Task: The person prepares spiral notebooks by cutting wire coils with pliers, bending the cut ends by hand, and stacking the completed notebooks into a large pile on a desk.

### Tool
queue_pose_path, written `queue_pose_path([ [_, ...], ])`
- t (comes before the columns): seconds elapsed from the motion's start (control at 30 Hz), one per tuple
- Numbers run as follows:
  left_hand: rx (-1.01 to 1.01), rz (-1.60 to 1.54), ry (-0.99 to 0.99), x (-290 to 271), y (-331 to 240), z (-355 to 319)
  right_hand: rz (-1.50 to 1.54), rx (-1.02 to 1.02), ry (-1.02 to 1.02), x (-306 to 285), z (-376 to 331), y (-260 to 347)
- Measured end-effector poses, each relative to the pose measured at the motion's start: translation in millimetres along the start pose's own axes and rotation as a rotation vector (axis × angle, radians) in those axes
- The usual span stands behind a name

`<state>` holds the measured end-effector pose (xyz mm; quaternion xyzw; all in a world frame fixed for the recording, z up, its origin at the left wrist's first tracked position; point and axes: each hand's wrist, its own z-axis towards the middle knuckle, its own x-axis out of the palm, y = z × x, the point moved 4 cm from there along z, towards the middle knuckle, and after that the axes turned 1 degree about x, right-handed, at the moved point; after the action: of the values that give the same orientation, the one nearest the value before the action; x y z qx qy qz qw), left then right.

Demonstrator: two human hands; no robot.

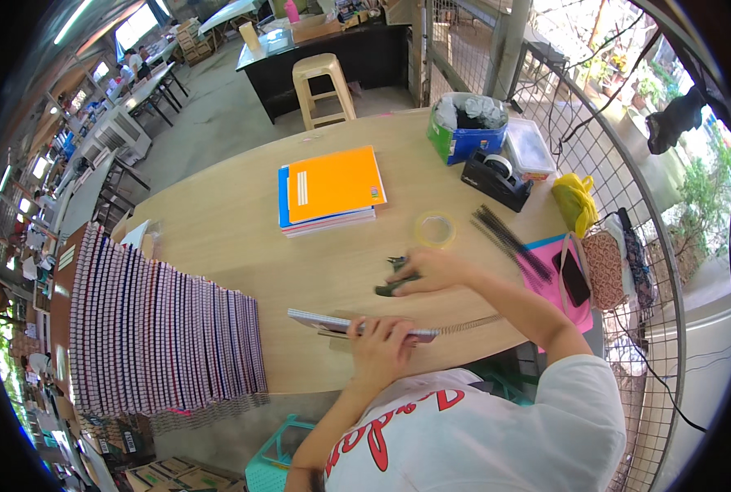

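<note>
The left hand [379,348] holds a notebook [320,320] at the bench's [324,275] near edge, its fingers clasped over it; a coil [469,325] runs out rightward. Just beyond, the right hand [433,271] has its fingers closed round dark pliers [389,289]. A notebook stack [168,328] is at left. Farther lie loose coils [513,243], a tape roll [420,232] and an orange notebook [337,185].

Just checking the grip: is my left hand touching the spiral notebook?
Touching: the head view shows the left hand's fingers laid across the spiral notebook, no gap visible.
</note>
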<state>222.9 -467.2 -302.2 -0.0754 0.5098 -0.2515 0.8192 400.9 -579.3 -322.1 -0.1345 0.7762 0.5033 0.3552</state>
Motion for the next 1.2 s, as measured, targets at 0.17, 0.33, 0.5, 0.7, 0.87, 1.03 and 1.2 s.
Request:
queue_pose_path([
  [0.17,0.036,-0.063,-0.011,5.0,-0.5,-0.9,0.483,-0.096,0.133,31.5,-87.3,-7.7],
  [0.33,0.107,-0.067,-0.047,4.0,-0.3,-0.8,0.483,-0.141,0.089,19.0,-97.4,1.1],
  [0.5,0.118,-0.052,-0.021,7.3,0.3,-6.0,0.815,-0.213,-0.018,29.2,-101.7,-10.4],
  [0.7,0.084,-0.140,-0.036,5.4,5.8,-7.2,0.706,-0.205,-0.152,23.4,-93.3,-0.3],
  [0.87,0.103,-0.168,-0.059,7.8,8.8,-11.3,0.484,-0.164,-0.147,25.1,-87.4,5.6],
  [1.03,0.054,-0.132,-0.093,-9.2,14.1,-8.4,0.247,-0.087,-0.039,24.5,-77.1,15.1],
  [1.2,0.003,0.101,-0.052,-20.8,42.9,-14.6,0.205,-0.184,0.061,38.0,-62.6,18.2],
])
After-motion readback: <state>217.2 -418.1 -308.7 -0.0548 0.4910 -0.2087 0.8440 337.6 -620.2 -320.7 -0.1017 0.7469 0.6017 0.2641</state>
